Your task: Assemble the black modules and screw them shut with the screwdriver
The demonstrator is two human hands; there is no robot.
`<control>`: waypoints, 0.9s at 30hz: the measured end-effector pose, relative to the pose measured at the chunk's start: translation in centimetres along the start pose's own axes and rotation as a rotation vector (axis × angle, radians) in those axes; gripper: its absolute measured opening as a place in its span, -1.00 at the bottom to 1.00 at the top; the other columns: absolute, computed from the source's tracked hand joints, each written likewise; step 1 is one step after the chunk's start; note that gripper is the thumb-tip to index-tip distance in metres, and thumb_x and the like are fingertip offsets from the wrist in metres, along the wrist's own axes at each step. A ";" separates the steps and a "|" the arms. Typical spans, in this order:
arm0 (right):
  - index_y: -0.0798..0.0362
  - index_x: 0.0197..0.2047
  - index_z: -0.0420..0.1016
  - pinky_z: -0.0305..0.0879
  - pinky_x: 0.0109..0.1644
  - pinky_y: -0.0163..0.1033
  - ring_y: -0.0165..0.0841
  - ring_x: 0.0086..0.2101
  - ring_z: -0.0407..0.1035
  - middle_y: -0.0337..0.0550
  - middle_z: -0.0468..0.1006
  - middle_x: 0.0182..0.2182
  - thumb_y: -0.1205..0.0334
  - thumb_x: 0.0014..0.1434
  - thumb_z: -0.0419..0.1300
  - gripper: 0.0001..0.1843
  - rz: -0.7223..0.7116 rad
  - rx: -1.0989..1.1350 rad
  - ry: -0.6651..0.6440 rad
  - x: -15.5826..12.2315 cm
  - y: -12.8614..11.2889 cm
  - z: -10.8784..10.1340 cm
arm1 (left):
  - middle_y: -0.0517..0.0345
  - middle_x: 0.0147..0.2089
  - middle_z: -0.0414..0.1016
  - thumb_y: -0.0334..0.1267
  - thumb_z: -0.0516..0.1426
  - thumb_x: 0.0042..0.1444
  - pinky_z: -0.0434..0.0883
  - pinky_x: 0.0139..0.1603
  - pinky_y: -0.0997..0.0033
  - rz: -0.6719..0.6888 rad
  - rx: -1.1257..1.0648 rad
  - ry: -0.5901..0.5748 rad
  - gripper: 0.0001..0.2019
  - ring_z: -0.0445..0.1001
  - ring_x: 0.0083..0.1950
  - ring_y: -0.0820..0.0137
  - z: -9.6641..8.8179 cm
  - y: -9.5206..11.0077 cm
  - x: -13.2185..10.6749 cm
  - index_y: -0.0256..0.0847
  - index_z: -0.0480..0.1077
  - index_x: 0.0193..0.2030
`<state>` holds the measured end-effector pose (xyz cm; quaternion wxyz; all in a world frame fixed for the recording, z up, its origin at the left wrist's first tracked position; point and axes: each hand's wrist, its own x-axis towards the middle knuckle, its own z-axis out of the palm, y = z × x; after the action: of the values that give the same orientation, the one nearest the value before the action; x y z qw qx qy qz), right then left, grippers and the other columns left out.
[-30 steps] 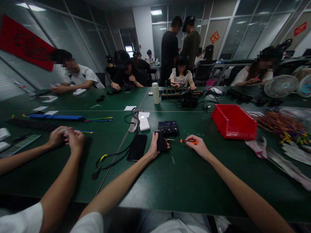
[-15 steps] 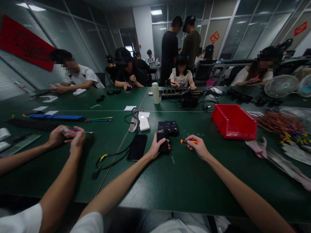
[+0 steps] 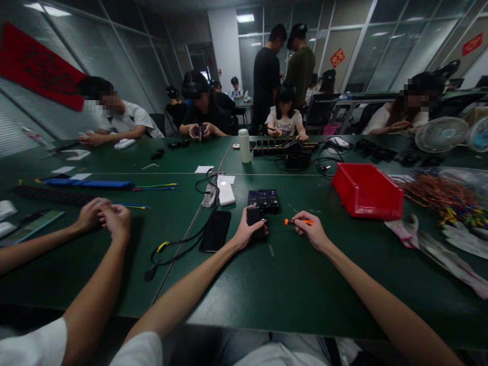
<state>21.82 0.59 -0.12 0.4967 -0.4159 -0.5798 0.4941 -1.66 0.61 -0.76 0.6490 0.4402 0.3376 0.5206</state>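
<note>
Green table (image 3: 244,284) nearest. On it, one black cord (image 3: 162,246) with a yellow tag; beside it one dark phone (image 3: 214,232), lying flat, face blank. At far right, pale work gloves (image 3: 407,231), at least two.

Left hand (image 3: 241,235) was curled closed around one small black block (image 3: 253,216), thumb across its front. Block: dark, plain, oblong, held above the table just in front of the boxes; a small bright metal bit showed by the thumb. No legible mark. Right hand (image 3: 313,230) was pinched around the handle of one orange-and-black screwdriver (image 3: 305,221), aimed at the block; could not tell whether the tip touched. To the left, a co-worker's two hands (image 3: 109,216) were together; contents unclear.

Just beyond: three black boxes (image 3: 264,201) in a row, bluish faces, tiny print unreadable. One white case (image 3: 226,192) to their left. One red bin (image 3: 366,208) to the right, loose wires (image 3: 438,193) past it.

Farther: one pale bottle (image 3: 244,147), two fans (image 3: 441,134). A seated person's shirt (image 3: 284,123) bore lettering, too blurred to read. Far left, one red banner (image 3: 41,66) with dark characters, not made out.
</note>
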 end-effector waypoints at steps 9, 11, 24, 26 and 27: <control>0.10 -0.32 0.43 0.13 -0.54 -0.37 -0.50 -0.60 0.21 -0.29 0.37 -0.60 0.09 0.06 0.22 -0.77 -0.003 -0.009 0.000 0.1 0.3 0.0 | 0.17 -0.27 0.39 -0.20 0.25 -0.08 0.49 -0.30 0.15 0.017 0.031 -0.010 -0.33 0.48 -0.37 0.39 0.0 -0.1 -0.1 -0.02 -0.01 0.12; 0.10 -0.32 0.43 0.13 -0.55 -0.37 -0.51 -0.62 0.20 -0.30 0.37 -0.61 0.08 0.07 0.21 -0.76 0.004 -0.003 0.011 0.2 0.4 -0.1 | 0.17 -0.27 0.39 -0.20 0.25 -0.09 0.49 -0.30 0.17 0.021 0.037 -0.002 -0.33 0.48 -0.38 0.40 0.1 -0.1 -0.1 -0.02 0.00 0.12; 0.04 -0.25 0.35 0.26 -0.48 -0.31 -0.45 -0.52 0.29 -0.24 0.37 -0.42 0.07 -0.02 0.28 -0.68 -0.016 0.014 0.096 0.1 0.0 0.2 | 0.18 -0.27 0.38 -0.20 0.27 -0.13 0.48 -0.27 0.22 0.069 0.064 0.057 -0.34 0.47 -0.38 0.42 0.3 -0.1 -0.2 -0.05 0.03 0.10; 0.04 -0.25 0.35 0.27 -0.48 -0.31 -0.44 -0.50 0.30 -0.21 0.38 -0.37 0.06 -0.04 0.29 -0.67 -0.027 -0.006 0.102 0.1 -0.1 0.2 | 0.18 -0.27 0.38 -0.20 0.27 -0.13 0.47 -0.26 0.23 0.084 0.078 0.074 -0.34 0.47 -0.38 0.43 0.4 -0.2 -0.1 -0.04 0.04 0.10; 0.04 -0.25 0.35 0.28 -0.47 -0.31 -0.44 -0.49 0.30 -0.20 0.39 -0.34 0.06 -0.05 0.29 -0.66 -0.029 -0.012 0.102 0.1 -0.1 0.2 | 0.18 -0.27 0.38 -0.20 0.27 -0.13 0.47 -0.25 0.24 0.095 0.085 0.083 -0.34 0.47 -0.38 0.43 0.4 -0.2 -0.1 -0.04 0.04 0.10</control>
<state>21.64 0.63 -0.05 0.5301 -0.4349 -0.5627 0.4617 -1.28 0.39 -0.81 0.5899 0.4608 0.3648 0.5537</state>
